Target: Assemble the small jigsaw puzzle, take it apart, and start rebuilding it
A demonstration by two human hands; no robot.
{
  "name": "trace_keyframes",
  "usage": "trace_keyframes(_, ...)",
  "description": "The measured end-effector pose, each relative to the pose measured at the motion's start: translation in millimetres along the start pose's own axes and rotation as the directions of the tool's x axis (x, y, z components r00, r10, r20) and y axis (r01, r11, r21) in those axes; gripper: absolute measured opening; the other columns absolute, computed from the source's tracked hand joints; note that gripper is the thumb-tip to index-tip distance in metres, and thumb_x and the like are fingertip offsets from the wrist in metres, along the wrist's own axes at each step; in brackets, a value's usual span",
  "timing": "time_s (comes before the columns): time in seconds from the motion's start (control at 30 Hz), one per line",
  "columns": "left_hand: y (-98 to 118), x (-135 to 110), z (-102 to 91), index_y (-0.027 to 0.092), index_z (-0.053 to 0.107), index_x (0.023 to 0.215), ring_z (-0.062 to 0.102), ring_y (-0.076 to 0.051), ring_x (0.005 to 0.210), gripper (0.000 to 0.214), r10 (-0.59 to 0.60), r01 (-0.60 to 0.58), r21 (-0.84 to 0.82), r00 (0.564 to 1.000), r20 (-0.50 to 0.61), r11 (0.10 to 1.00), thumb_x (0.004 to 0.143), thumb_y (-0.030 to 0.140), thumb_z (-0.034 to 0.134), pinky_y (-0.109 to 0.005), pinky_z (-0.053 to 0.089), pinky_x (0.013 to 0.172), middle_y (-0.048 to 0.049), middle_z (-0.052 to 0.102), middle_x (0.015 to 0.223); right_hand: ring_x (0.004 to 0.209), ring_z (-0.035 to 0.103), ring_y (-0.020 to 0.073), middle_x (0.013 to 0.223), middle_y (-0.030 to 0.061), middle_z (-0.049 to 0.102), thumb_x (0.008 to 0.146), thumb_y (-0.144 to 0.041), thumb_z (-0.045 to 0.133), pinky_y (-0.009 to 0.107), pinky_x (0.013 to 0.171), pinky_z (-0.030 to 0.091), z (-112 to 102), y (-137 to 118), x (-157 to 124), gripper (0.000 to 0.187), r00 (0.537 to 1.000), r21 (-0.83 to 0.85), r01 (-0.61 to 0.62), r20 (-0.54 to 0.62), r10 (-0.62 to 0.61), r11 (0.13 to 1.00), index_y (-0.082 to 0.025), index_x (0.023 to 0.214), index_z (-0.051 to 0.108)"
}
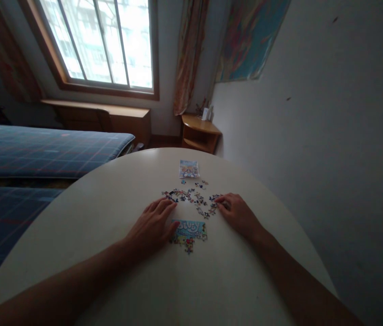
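A partly joined jigsaw puzzle [191, 229] lies flat on the table, with a blue lettered top strip and a ragged lower edge. My left hand [157, 222] rests palm down with fingers stretched; its thumb lies over the joined part's left side and its fingertips reach the loose pieces. Loose puzzle pieces [200, 199] form a scattered curve beyond the joined part. At the right end of that curve, my right hand [237, 213] has its fingers curled and thumb and forefinger close together among the pieces. Whatever is between those fingertips is too small to make out.
Beyond the pieces lies a small picture packet [189, 169] on the round white table [137, 165]. A bed with a blue plaid mattress [42, 151] stands at the left. A wooden corner cabinet [200, 127] is past the table, and a wall [313, 149] runs along the right.
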State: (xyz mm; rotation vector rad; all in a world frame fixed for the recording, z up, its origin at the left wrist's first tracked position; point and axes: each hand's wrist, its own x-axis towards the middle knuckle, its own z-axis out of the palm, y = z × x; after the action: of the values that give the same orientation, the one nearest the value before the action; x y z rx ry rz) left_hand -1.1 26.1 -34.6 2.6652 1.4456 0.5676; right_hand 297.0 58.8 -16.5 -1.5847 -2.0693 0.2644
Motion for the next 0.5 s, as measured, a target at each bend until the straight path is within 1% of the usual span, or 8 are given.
trace_keyframes(0.1, -1, 0, 2.0, 0.018, 0.040, 0.146, 0.033, -0.030, 0.143, 0.056, 0.018, -0.019, 0.015, 1.000, 0.019, 1.000, 0.099, 0.047, 0.042, -0.050, 0.030, 0.117, -0.0106, 0.040, 0.154, 0.099, 0.059, 0.0240, 0.098, 0.0083, 0.071, 0.083, -0.019, 0.059, 0.040, 0.093, 0.044, -1, -2, 1, 0.018, 1.000, 0.007, -0.001, -0.003, 0.001, 1.000, -0.019, 0.093, 0.074)
trace_keyframes(0.17, -3, 1, 3.1, 0.018, 0.040, 0.146, 0.035, -0.029, 0.142, 0.056, 0.019, -0.019, 0.020, 0.999, 0.029, 1.000, 0.099, 0.048, 0.042, -0.051, 0.029, 0.117, -0.0102, 0.042, 0.152, 0.099, 0.059, 0.0239, 0.098, 0.0086, 0.071, 0.083, -0.019, 0.059, 0.040, 0.094, 0.044, -1, -3, 1, 0.018, 1.000, 0.005, -0.004, 0.001, 0.004, 1.000, -0.019, 0.093, 0.074)
trace_keyframes(0.23, -6, 2, 3.5, 0.017, 0.045, 0.142, 0.040, -0.029, 0.138, 0.054, 0.001, -0.002, 0.023, 1.000, 0.020, 1.000, 0.098, 0.048, 0.042, -0.049, 0.032, 0.116, -0.0109, 0.047, 0.148, 0.100, 0.059, 0.0241, 0.099, 0.0090, 0.071, 0.084, -0.019, 0.059, 0.041, 0.095, 0.044, -1, -3, 1, 0.018, 1.000, -0.002, -0.008, 0.006, 0.008, 1.000, -0.019, 0.094, 0.073)
trace_keyframes(0.27, -8, 3, 3.6, 0.017, 0.046, 0.141, 0.041, -0.028, 0.138, 0.053, -0.005, 0.005, 0.025, 1.000, 0.011, 1.000, 0.098, 0.048, 0.043, -0.048, 0.032, 0.116, -0.0111, 0.047, 0.148, 0.101, 0.059, 0.0242, 0.100, 0.0091, 0.071, 0.084, -0.019, 0.059, 0.041, 0.095, 0.043, -1, -3, 1, 0.018, 1.000, -0.006, -0.010, 0.009, 0.011, 1.000, -0.018, 0.094, 0.073)
trace_keyframes(0.33, -13, 6, 3.9, 0.017, 0.043, 0.144, 0.037, -0.028, 0.141, 0.054, -0.008, 0.008, 0.028, 1.000, 0.006, 1.000, 0.098, 0.047, 0.043, -0.047, 0.031, 0.117, -0.0106, 0.041, 0.153, 0.102, 0.059, 0.0241, 0.101, 0.0089, 0.071, 0.084, -0.019, 0.059, 0.041, 0.095, 0.043, 0, -2, 1, 0.018, 1.000, -0.007, -0.009, 0.013, 0.009, 1.000, -0.019, 0.094, 0.073)
trace_keyframes(0.4, -18, 8, 4.7, 0.019, 0.037, 0.148, 0.030, -0.029, 0.145, 0.057, 0.000, -0.001, 0.029, 0.999, 0.032, 1.000, 0.098, 0.046, 0.042, -0.049, 0.028, 0.118, -0.0084, 0.035, 0.157, 0.101, 0.059, 0.0237, 0.101, 0.0085, 0.070, 0.084, -0.019, 0.058, 0.041, 0.095, 0.043, 1, -1, 0, 0.017, 1.000, -0.006, 0.001, 0.011, -0.001, 1.000, -0.019, 0.094, 0.073)
trace_keyframes(0.43, -20, 10, 5.2, 0.020, 0.036, 0.149, 0.029, -0.028, 0.146, 0.058, 0.004, -0.005, 0.027, 0.999, 0.045, 1.000, 0.099, 0.047, 0.041, -0.050, 0.027, 0.118, -0.0076, 0.035, 0.157, 0.101, 0.059, 0.0236, 0.102, 0.0084, 0.070, 0.084, -0.019, 0.058, 0.041, 0.095, 0.043, 1, 0, 0, 0.017, 1.000, -0.006, 0.005, 0.011, -0.005, 1.000, -0.019, 0.094, 0.072)
trace_keyframes(0.5, -22, 11, 6.4, 0.020, 0.037, 0.148, 0.030, -0.028, 0.145, 0.057, 0.003, -0.004, 0.024, 0.999, 0.043, 1.000, 0.098, 0.047, 0.041, -0.049, 0.028, 0.118, -0.0075, 0.039, 0.155, 0.101, 0.059, 0.0235, 0.102, 0.0083, 0.070, 0.085, -0.019, 0.058, 0.040, 0.095, 0.043, 1, 1, 1, 0.017, 1.000, -0.008, 0.007, 0.009, -0.007, 1.000, -0.019, 0.094, 0.072)
